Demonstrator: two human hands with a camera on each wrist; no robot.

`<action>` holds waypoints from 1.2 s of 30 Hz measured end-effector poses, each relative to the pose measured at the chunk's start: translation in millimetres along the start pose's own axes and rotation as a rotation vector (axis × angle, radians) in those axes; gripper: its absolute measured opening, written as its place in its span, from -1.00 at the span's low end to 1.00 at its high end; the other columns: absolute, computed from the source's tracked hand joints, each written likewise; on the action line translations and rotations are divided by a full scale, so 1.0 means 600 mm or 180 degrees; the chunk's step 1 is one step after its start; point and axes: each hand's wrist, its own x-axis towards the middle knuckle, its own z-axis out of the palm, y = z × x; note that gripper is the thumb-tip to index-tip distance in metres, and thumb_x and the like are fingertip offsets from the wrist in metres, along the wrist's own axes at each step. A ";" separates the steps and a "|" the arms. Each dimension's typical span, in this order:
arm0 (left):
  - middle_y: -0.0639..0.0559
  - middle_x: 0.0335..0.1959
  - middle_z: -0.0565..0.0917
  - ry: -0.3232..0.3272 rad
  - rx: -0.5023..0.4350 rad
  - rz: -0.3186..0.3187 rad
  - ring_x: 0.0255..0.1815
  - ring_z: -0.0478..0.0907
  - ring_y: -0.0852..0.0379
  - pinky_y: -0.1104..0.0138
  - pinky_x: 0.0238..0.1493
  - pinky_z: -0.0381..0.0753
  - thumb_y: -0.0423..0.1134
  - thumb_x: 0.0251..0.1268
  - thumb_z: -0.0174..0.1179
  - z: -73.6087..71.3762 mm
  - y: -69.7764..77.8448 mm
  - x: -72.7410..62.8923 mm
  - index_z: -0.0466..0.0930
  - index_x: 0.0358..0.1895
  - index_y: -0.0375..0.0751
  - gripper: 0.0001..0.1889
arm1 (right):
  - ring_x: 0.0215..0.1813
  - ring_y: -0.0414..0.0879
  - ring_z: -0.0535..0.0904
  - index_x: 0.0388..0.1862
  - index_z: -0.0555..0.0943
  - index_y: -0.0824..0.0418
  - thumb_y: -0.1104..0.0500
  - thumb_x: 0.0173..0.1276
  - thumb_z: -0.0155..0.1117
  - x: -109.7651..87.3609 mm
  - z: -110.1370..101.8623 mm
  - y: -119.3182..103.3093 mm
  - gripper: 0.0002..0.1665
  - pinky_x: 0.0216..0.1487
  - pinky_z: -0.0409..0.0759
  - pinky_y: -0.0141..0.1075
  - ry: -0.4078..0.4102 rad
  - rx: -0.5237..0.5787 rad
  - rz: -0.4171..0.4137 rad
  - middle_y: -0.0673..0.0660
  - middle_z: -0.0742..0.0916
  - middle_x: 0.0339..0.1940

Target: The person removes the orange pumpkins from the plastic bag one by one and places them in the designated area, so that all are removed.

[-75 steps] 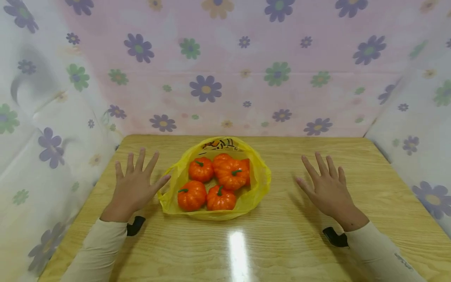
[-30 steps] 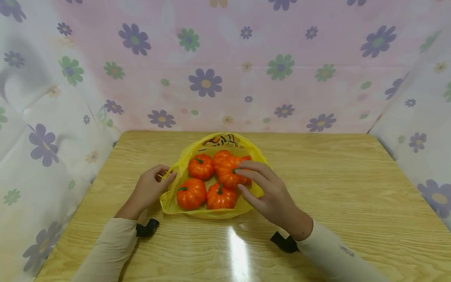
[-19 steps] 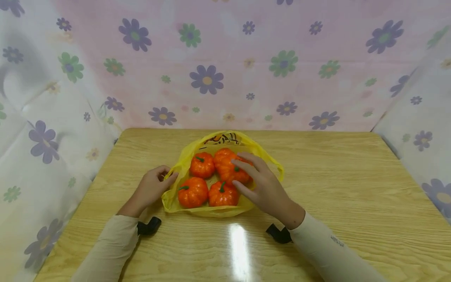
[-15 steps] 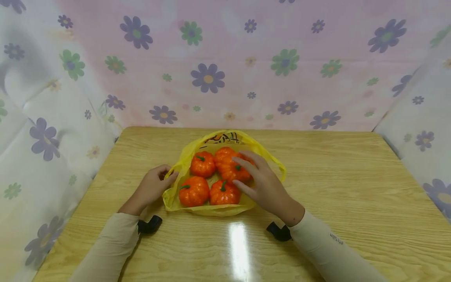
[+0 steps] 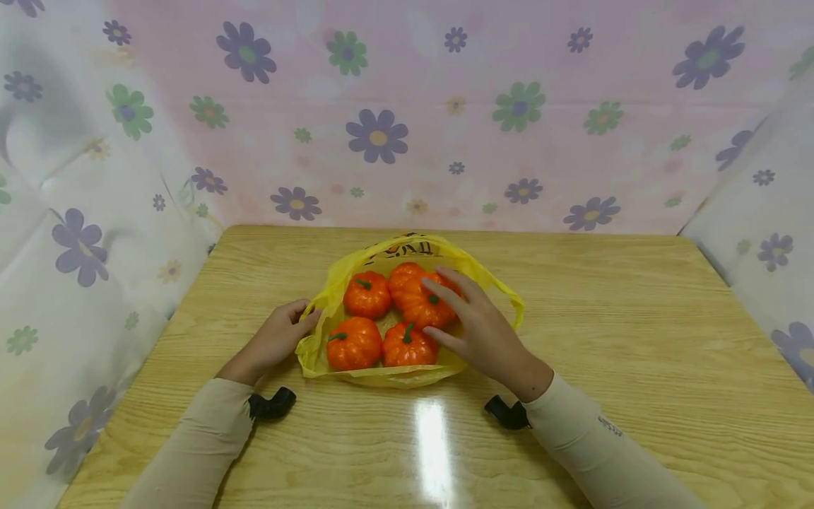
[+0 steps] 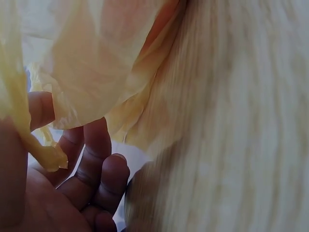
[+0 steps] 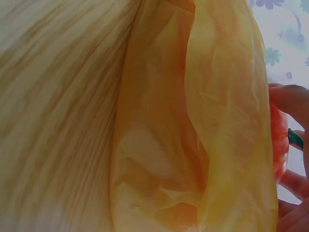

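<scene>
Broadly, everything rests on a wood-grain table [image 5: 636, 304], glossy enough to throw back a bright streak between the forearms, with flower-printed cloth [image 5: 439, 138] hung beyond the hands and to either side of them.

Between the left hand [image 5: 275, 341] and the right hand [image 5: 485, 331] sits a yellow plastic bag [image 5: 403, 379], mouth up. The left hand pinches the edge nearest it, by the handle. Directly beneath the right hand's fingers, inside the bag, is an orange toy pumpkin [image 5: 413, 307]; those fingers are spread and curve about it (whether they squeeze, I cannot tell). More pumpkins [image 5: 354, 344] lie between it and the left hand.

From the left wrist, curled fingers [image 6: 99, 140] show below the plastic, hidden from the head camera. The right wrist view catches the bag's outer side [image 7: 231, 111], creased and tinted orange; only from the head does the black print [image 5: 420, 248] on its far inner side appear.
</scene>
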 end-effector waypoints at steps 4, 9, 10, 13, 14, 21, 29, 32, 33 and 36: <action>-0.03 -0.33 0.43 -0.0045 -0.0015 -0.0016 -0.28 0.43 0.12 0.35 -0.18 0.49 0.02 0.59 -0.01 -0.003 -0.001 0.001 0.44 -0.18 -0.25 -0.64 | 0.44 0.15 0.40 0.47 0.38 0.10 0.07 0.23 0.54 0.002 0.000 0.002 -0.14 0.26 0.57 -0.03 -0.0020 0.0036 0.0010 0.26 0.37 0.50; -0.02 -0.26 0.48 -0.0147 -0.0097 -0.0031 -0.25 0.46 0.15 0.39 -0.22 0.52 0.02 0.60 -0.02 -0.006 -0.003 0.003 0.48 -0.07 -0.27 -0.63 | 0.45 0.13 0.40 0.47 0.38 0.09 0.09 0.20 0.56 0.003 0.001 0.003 -0.12 0.29 0.55 -0.05 -0.0042 0.0058 0.0011 0.21 0.36 0.51; -0.02 -0.23 0.50 -0.0160 -0.0101 -0.0030 -0.22 0.46 0.15 0.39 -0.19 0.52 0.02 0.60 -0.02 -0.006 -0.003 0.003 0.49 -0.03 -0.28 -0.63 | 0.45 0.13 0.39 0.47 0.38 0.09 0.09 0.19 0.56 0.002 0.001 0.004 -0.11 0.29 0.55 -0.05 -0.0051 0.0055 0.0015 0.20 0.35 0.51; -0.04 -0.18 0.52 -0.0182 -0.0104 -0.0015 -0.18 0.49 0.15 0.39 -0.16 0.55 0.01 0.60 -0.03 -0.006 -0.005 0.003 0.50 0.03 -0.29 -0.62 | 0.45 0.13 0.39 0.47 0.38 0.08 0.09 0.18 0.57 0.001 0.002 0.004 -0.10 0.28 0.55 -0.05 -0.0063 0.0021 0.0028 0.19 0.35 0.51; -0.05 -0.18 0.53 -0.0190 -0.0111 -0.0005 -0.18 0.50 0.15 0.39 -0.17 0.56 0.01 0.61 -0.03 -0.006 -0.005 0.003 0.50 0.04 -0.29 -0.61 | 0.45 0.13 0.39 0.47 0.38 0.08 0.09 0.18 0.57 0.001 0.002 0.004 -0.10 0.27 0.56 -0.05 -0.0067 0.0013 0.0030 0.19 0.35 0.51; -0.07 -0.13 0.55 -0.0225 -0.0104 0.0007 -0.15 0.52 0.15 0.39 -0.15 0.57 0.01 0.61 -0.04 -0.006 -0.009 0.004 0.50 0.07 -0.30 -0.61 | 0.45 0.14 0.38 0.47 0.39 0.09 0.09 0.19 0.57 0.000 0.000 0.004 -0.11 0.26 0.56 -0.05 -0.0100 -0.0030 0.0020 0.19 0.35 0.52; -0.12 -0.07 0.55 -0.0249 -0.0124 0.0014 -0.12 0.54 0.13 0.37 -0.13 0.59 0.01 0.61 -0.05 -0.007 -0.011 0.003 0.50 0.11 -0.28 -0.60 | 0.41 0.18 0.42 0.44 0.42 0.10 0.08 0.16 0.59 0.002 -0.008 0.002 -0.13 0.21 0.60 -0.01 -0.0099 -0.0124 0.0005 0.20 0.39 0.49; -0.12 -0.05 0.56 -0.0238 -0.0114 0.0013 -0.11 0.54 0.13 0.37 -0.11 0.59 0.02 0.61 -0.05 -0.007 -0.012 0.003 0.50 0.11 -0.27 -0.60 | 0.40 0.17 0.43 0.43 0.42 0.09 0.05 0.17 0.58 0.002 -0.013 0.000 -0.14 0.16 0.63 -0.03 -0.0119 -0.0160 0.0024 0.19 0.39 0.49; -0.11 -0.06 0.56 -0.0237 -0.0109 0.0016 -0.11 0.54 0.13 0.37 -0.11 0.58 0.02 0.61 -0.05 -0.007 -0.011 0.003 0.50 0.10 -0.28 -0.60 | 0.39 0.16 0.44 0.43 0.43 0.09 0.04 0.18 0.58 0.003 -0.015 0.000 -0.15 0.14 0.63 -0.05 -0.0123 -0.0172 0.0022 0.18 0.39 0.49; -0.10 -0.12 0.54 -0.0235 -0.0113 0.0015 -0.15 0.53 0.14 0.37 -0.14 0.58 0.01 0.61 -0.05 -0.006 -0.011 0.003 0.49 0.08 -0.29 -0.60 | 0.39 0.15 0.44 0.41 0.44 0.11 0.03 0.18 0.57 0.004 -0.022 -0.003 -0.16 0.15 0.63 -0.05 -0.0108 -0.0184 -0.0001 0.19 0.39 0.49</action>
